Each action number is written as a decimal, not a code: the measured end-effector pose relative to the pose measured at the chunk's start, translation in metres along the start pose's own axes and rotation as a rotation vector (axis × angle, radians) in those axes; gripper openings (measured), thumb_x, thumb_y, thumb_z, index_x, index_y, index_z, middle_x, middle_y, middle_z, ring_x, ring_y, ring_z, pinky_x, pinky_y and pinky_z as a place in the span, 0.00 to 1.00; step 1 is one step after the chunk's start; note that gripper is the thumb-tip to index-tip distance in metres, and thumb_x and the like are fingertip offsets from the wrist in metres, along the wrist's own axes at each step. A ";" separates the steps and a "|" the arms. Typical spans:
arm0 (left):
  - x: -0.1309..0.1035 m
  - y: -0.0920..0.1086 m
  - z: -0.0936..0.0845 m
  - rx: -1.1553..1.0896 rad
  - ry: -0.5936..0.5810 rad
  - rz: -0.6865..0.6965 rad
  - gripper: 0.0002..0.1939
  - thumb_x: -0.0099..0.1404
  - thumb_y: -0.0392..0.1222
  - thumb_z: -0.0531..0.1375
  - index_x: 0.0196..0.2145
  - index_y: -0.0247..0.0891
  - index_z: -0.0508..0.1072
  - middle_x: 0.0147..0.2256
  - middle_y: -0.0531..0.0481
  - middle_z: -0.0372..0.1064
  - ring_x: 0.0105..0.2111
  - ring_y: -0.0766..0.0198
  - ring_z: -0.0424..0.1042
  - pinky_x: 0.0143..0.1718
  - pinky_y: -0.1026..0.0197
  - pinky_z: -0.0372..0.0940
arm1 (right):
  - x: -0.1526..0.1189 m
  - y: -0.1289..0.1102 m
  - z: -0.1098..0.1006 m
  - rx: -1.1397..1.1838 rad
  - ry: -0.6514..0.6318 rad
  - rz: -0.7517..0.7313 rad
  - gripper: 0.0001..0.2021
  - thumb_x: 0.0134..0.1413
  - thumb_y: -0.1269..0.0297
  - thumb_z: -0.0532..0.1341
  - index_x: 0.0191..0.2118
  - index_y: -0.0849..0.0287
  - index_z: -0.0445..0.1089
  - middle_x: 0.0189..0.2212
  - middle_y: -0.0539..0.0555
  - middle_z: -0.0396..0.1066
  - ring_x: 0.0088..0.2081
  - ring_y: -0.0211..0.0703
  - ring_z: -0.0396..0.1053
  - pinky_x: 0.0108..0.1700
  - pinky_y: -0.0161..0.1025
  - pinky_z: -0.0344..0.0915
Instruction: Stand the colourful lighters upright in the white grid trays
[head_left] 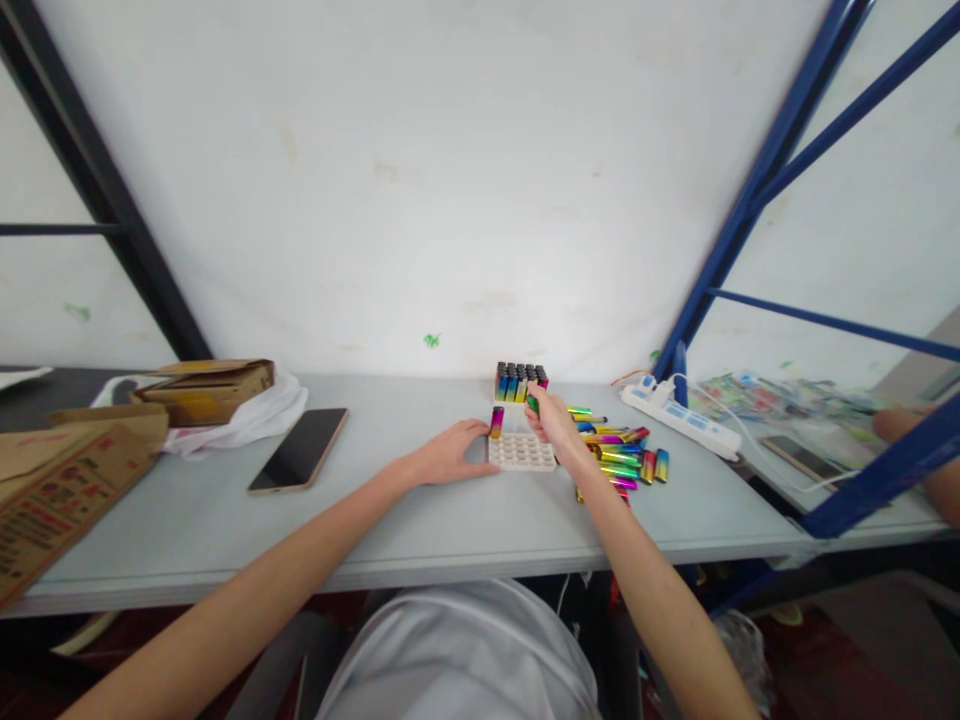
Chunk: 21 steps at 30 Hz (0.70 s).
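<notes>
A white tray (pixel 523 456) with rows of small holes lies on the grey table. My left hand (pixel 452 453) grips its left end, thumb at the near corner and fingers by the far one. One purple-red lighter (pixel 496 423) stands upright at the tray's far left corner. My right hand (pixel 553 415) is closed around a green lighter (pixel 532 403), above the tray's far right side. Just behind stands a block of upright lighters (pixel 511 384) with black tops, in a white holder. Many shiny coloured lighters (pixel 621 458) lie in a loose heap right of the tray, partly behind my right forearm.
At the right a white power strip (pixel 682 418) with cables lies near a blue metal post (pixel 847 495). A phone (pixel 300 450) lies to the left, with cardboard boxes (pixel 214 392) and a white plastic bag (pixel 279 405) beyond. Part of another person's arm (pixel 904 430) shows far right.
</notes>
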<state>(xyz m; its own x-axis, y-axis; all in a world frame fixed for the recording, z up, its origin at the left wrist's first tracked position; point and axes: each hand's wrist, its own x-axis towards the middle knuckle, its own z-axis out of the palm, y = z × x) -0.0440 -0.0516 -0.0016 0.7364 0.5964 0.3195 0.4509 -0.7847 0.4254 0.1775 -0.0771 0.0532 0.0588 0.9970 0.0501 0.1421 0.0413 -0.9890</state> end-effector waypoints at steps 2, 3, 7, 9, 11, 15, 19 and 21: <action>0.000 0.000 0.000 -0.002 0.003 0.002 0.34 0.67 0.63 0.65 0.60 0.35 0.70 0.60 0.35 0.70 0.61 0.44 0.69 0.67 0.44 0.60 | -0.004 -0.003 0.002 0.012 0.067 0.050 0.25 0.69 0.51 0.50 0.20 0.53 0.50 0.13 0.44 0.44 0.15 0.32 0.39 0.17 0.34 0.38; 0.000 0.000 0.000 -0.002 0.005 0.000 0.34 0.67 0.63 0.65 0.60 0.35 0.70 0.60 0.35 0.70 0.61 0.44 0.70 0.67 0.45 0.60 | -0.006 -0.005 0.003 0.013 0.088 0.062 0.25 0.70 0.55 0.49 0.19 0.54 0.50 0.13 0.44 0.44 0.16 0.32 0.39 0.17 0.34 0.38; -0.001 0.001 0.000 0.004 0.008 -0.014 0.35 0.66 0.63 0.65 0.60 0.35 0.70 0.61 0.35 0.70 0.61 0.45 0.70 0.67 0.46 0.60 | -0.010 -0.006 0.005 -0.028 0.087 0.034 0.24 0.70 0.61 0.46 0.18 0.55 0.50 0.13 0.45 0.45 0.16 0.32 0.39 0.17 0.32 0.38; -0.001 0.002 0.000 0.015 0.009 -0.020 0.35 0.66 0.63 0.65 0.60 0.35 0.70 0.61 0.35 0.70 0.61 0.45 0.70 0.67 0.46 0.60 | -0.010 -0.007 0.006 -0.026 0.083 0.024 0.24 0.70 0.62 0.46 0.18 0.55 0.51 0.14 0.45 0.45 0.16 0.32 0.39 0.17 0.32 0.38; -0.001 0.002 0.000 0.027 0.006 -0.027 0.35 0.66 0.63 0.65 0.60 0.35 0.70 0.61 0.35 0.69 0.62 0.44 0.69 0.67 0.46 0.60 | -0.010 -0.008 0.006 0.001 0.087 0.033 0.25 0.70 0.60 0.47 0.18 0.55 0.51 0.13 0.44 0.45 0.16 0.32 0.39 0.17 0.32 0.38; -0.001 0.002 0.000 0.026 0.002 -0.030 0.36 0.66 0.64 0.65 0.60 0.35 0.70 0.61 0.35 0.70 0.61 0.44 0.70 0.67 0.46 0.61 | -0.009 -0.010 0.005 0.033 0.072 0.078 0.27 0.70 0.53 0.49 0.18 0.54 0.50 0.13 0.44 0.44 0.16 0.32 0.39 0.16 0.32 0.39; -0.001 0.002 0.000 0.021 0.008 -0.030 0.36 0.66 0.65 0.64 0.60 0.35 0.70 0.61 0.35 0.70 0.61 0.44 0.70 0.67 0.48 0.61 | -0.007 -0.005 0.003 0.005 0.066 0.041 0.26 0.69 0.55 0.49 0.18 0.54 0.49 0.13 0.45 0.44 0.16 0.33 0.40 0.17 0.32 0.41; -0.001 0.002 0.000 0.018 0.003 -0.028 0.36 0.66 0.66 0.64 0.60 0.35 0.70 0.61 0.35 0.69 0.62 0.44 0.69 0.67 0.47 0.60 | -0.006 0.000 0.002 -0.034 0.057 -0.005 0.26 0.70 0.51 0.49 0.18 0.54 0.50 0.14 0.45 0.46 0.16 0.33 0.43 0.18 0.33 0.43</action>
<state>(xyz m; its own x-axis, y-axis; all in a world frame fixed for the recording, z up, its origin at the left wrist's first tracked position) -0.0439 -0.0536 -0.0008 0.7218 0.6186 0.3104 0.4804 -0.7707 0.4186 0.1747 -0.0829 0.0527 0.1139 0.9914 0.0642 0.1758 0.0435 -0.9835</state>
